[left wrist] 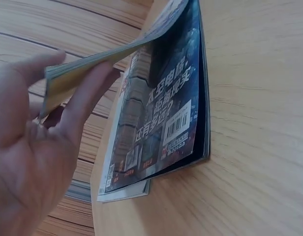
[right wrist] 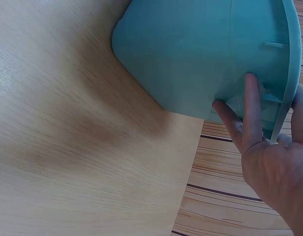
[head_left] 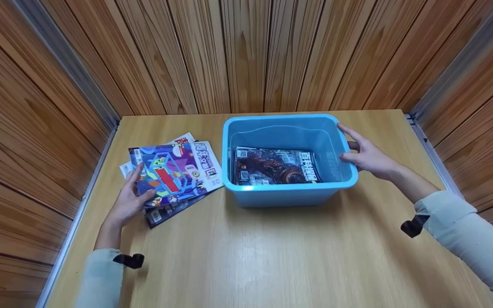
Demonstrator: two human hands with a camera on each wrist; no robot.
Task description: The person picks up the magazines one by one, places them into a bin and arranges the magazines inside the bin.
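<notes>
- The left hand (head_left: 130,201) lifts the near-left corner of the top magazine (head_left: 173,171), thumb above and fingers below, so its pages fan open.
- That colourful cover carries Chinese characters too small to read; it tops a fanned stack (head_left: 165,209) on the table (head_left: 246,252).
- The magazine beneath (left wrist: 161,132) shows white Chinese print and a barcode.
- The blue bin (head_left: 289,192) stands just right of the stack, with a dark magazine (head_left: 274,167) flat inside bearing yellow characters.
- The right hand (head_left: 368,156) grips the bin's right rim, thumb over the edge, fingers (right wrist: 252,108) on the outer wall.
</notes>
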